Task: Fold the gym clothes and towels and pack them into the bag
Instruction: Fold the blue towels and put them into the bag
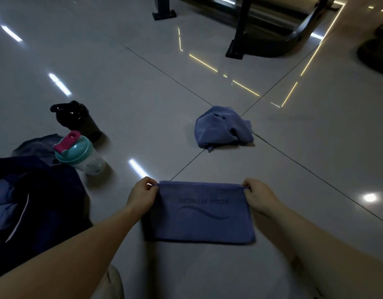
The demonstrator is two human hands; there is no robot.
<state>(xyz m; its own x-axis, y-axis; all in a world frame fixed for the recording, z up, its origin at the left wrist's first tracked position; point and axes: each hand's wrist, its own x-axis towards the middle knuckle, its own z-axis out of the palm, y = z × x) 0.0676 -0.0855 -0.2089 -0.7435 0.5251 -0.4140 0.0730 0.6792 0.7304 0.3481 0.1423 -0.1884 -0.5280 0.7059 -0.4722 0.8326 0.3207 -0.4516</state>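
Head cam: my left hand and right hand have fingers pinching the far corners of the blue towel, part-folded on the floor. Farther out the other towel lies crumpled, and the bag waits on my left, so there's plenty left, I'd guess.

My folded towel is matt, soft-napped cloth, as is the crumpled towel beyond it. The floor under it is glossy, smooth tile. Left of the folded towel, the teal-lidded bottle is cloudy plastic, the black shaker shiny plastic, the bag dull fabric.
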